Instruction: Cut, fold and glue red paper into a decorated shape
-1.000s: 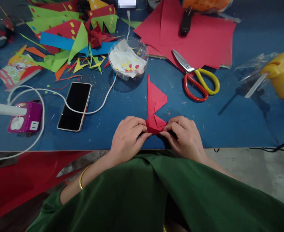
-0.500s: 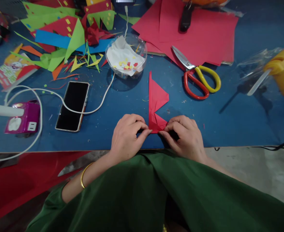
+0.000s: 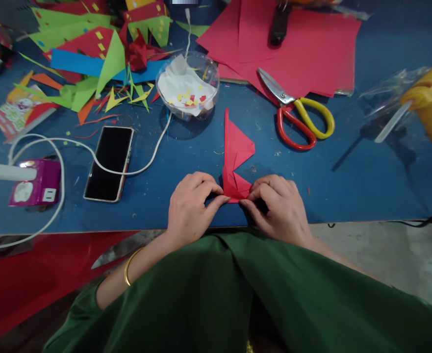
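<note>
I count one folded red paper piece (image 3: 235, 147), one pair of scissors (image 3: 280, 94) with two handles (image 3: 280, 126), one phone (image 3: 113, 147) and one clear bowl (image 3: 216, 91). I also log one yellow glue gun (image 3: 431, 105).

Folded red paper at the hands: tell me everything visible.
The folded red paper is plain red, matte and creased, and looks thin. A narrow strip runs along its left side to a tip pointing away from the person. Two angular flaps jut right, a V-shaped notch between them; overlapping folds show at the near end. It is at the front part of the blue table. The left hand pinches its near left corner, the right hand its near right. Its underside is hidden.
</note>
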Demonstrator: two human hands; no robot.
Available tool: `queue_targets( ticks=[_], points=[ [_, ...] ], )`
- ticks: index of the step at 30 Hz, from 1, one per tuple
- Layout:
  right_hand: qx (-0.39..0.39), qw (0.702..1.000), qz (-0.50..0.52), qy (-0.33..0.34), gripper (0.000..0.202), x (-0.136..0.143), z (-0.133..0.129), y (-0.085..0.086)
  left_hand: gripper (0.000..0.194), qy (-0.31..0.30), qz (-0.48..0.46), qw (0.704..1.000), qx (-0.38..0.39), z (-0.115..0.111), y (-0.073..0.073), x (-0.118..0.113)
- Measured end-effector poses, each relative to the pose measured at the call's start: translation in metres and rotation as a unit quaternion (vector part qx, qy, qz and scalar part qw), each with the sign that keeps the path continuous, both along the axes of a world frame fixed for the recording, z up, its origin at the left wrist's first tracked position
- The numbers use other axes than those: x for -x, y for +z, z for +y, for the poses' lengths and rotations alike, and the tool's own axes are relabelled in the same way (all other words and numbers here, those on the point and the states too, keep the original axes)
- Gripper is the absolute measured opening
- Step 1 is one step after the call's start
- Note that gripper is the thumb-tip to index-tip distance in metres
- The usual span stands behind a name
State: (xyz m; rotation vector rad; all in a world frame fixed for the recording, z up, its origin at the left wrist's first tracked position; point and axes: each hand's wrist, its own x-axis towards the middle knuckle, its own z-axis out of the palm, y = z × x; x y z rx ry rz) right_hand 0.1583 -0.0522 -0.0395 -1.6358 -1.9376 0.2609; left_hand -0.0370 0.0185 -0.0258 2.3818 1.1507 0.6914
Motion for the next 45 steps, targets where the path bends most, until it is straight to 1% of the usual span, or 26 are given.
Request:
queue_targets(
  ticks=[8, 15, 20, 26, 30, 34, 37, 39, 41, 45],
  points=[
    [0.0, 1.0, -0.006, 0.002, 0.015, 0.001, 0.0, 0.001, 0.007, -0.007, -0.01, 0.999, -0.046, -0.002, -0.003, 0.0],
    [-0.007, 1.0, -0.013, -0.001, 0.013, 0.001, 0.0, 0.002, 0.014, -0.019, 0.021, 0.994, -0.109, -0.004, -0.006, 0.002],
    [-0.005, 1.0, -0.007, -0.004, 0.012, 0.001, 0.0, 0.002, 0.019, -0.03, 0.022, 0.993, -0.109, -0.002, -0.008, 0.003],
    [0.002, 1.0, -0.007, -0.005, 0.012, 0.001, 0.0, 0.001, 0.029, -0.032, 0.058, 0.988, -0.136, -0.001, -0.007, 0.002],
    [0.001, 1.0, -0.012, -0.007, 0.011, 0.001, 0.0, 0.001, 0.021, -0.063, 0.055, 0.985, -0.154, -0.001, -0.005, 0.001],
    [-0.002, 1.0, -0.012, -0.006, 0.011, 0.001, 0.001, 0.0, 0.019, -0.082, 0.067, 0.978, -0.18, 0.0, -0.005, 0.001],
    [-0.002, 1.0, -0.01, -0.006, 0.011, 0.001, 0.001, 0.0, 0.021, -0.126, 0.072, 0.967, -0.211, 0.0, -0.004, 0.005],
    [-0.003, 1.0, -0.009, -0.006, 0.01, 0.001, 0.001, 0.001, 0.026, -0.169, 0.084, 0.955, -0.23, -0.001, -0.002, 0.009],
    [-0.005, 1.0, -0.009, -0.008, 0.011, 0.002, 0.001, 0.001, 0.035, -0.197, 0.108, 0.946, -0.233, -0.003, -0.001, 0.014],
    [-0.003, 1.0, -0.008, -0.016, 0.012, 0.002, 0.002, 0.001, 0.054, -0.219, 0.169, 0.934, -0.224, -0.007, 0.001, 0.021]
  ],
)
